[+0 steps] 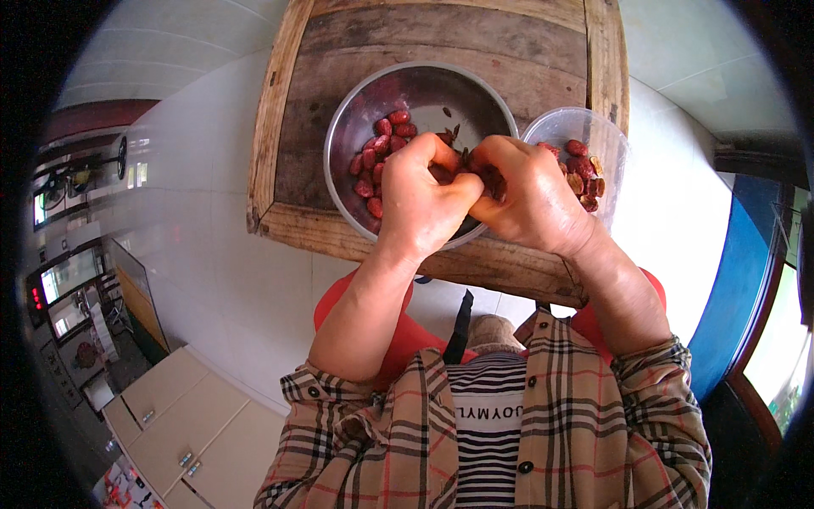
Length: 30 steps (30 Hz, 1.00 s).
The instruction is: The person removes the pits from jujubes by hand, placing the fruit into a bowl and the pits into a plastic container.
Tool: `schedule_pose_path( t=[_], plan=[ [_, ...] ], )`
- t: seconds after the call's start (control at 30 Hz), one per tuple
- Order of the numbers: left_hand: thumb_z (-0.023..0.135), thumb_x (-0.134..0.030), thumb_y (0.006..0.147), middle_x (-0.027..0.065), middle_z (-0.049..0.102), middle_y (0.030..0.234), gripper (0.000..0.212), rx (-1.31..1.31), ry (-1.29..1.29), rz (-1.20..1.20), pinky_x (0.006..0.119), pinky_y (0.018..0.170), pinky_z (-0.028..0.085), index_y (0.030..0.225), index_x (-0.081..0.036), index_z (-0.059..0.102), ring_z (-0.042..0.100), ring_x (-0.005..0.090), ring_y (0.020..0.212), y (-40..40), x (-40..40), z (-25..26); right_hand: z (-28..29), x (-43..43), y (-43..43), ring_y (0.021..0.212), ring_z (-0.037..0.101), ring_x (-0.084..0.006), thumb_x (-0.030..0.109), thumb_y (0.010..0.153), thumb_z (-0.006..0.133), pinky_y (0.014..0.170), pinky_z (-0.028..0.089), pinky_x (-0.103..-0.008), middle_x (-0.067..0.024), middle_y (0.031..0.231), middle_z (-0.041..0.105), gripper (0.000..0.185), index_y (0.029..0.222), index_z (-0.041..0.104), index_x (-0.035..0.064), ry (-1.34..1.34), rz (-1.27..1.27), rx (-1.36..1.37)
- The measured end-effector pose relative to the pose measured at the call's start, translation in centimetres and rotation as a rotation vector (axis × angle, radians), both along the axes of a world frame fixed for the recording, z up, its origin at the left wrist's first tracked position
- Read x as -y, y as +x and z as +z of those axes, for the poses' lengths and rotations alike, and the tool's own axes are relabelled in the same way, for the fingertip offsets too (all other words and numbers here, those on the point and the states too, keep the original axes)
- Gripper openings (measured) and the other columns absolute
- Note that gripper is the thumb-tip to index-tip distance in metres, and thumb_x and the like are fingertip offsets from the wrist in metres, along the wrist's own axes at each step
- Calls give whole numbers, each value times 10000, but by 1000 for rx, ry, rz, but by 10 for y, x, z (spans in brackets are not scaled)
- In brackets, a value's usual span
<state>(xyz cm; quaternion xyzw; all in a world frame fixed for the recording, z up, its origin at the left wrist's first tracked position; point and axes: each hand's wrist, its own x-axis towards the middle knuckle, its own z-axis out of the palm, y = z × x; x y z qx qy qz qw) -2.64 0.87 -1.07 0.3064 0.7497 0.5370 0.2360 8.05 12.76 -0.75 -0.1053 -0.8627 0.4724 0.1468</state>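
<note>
My left hand (420, 203) and my right hand (531, 191) meet over the near right part of a stainless steel bowl (470, 114). Their bent fingers and thumbs pinch a dark red jujube (468, 159), mostly hidden behind the fingers. Several whole red jujubes (375, 153) lie along the bowl's left side. A small dark pit (447, 112) and some dark red scraps (448, 135) are on the bowl's bottom. Right of the bowl, partly behind my right hand, a clear plastic tub (612, 140) contains split jujubes (577, 181) with tan flesh showing.
Bowl and tub stand on a worn wooden table (439, 28) with a raised frame edge. My knees in red trousers (420, 324) are below its near edge. Pale cabinets (184, 420) stand at lower left, and a blue panel (731, 273) is at right. Glossy tiles cover the floor (210, 210).
</note>
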Motion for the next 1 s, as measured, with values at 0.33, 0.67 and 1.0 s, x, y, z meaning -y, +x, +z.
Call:
schedule_pose_path(
  t=[0.33, 0.67, 1.0],
  plan=[
    [643, 54, 753, 45, 652, 832, 148, 357, 187, 54, 212, 668, 487, 890, 19, 599, 600, 71, 734, -5, 1, 8, -7, -1, -5, 771, 643, -398, 77, 744, 697, 662, 517, -402, -228, 816, 632, 220, 905, 595, -32, -179, -179, -108],
    [628, 109, 726, 40, 640, 791, 155, 229, 207, 13, 202, 634, 478, 851, 25, 591, 587, 65, 703, 1, 2, 8, -1, -2, -1, 739, 653, -356, 58, 735, 668, 650, 514, -375, -238, 797, 624, 214, 911, 597, -40, -163, -87, -63],
    [633, 92, 746, 82, 661, 798, 130, 517, 214, -35, 221, 604, 509, 862, 42, 604, 624, 101, 681, -9, 6, 12, -4, -10, 0, 777, 579, -92, 28, 796, 627, 704, 500, -275, -102, 793, 648, 196, 965, 605, -68, -709, -22, 49]
  ],
)
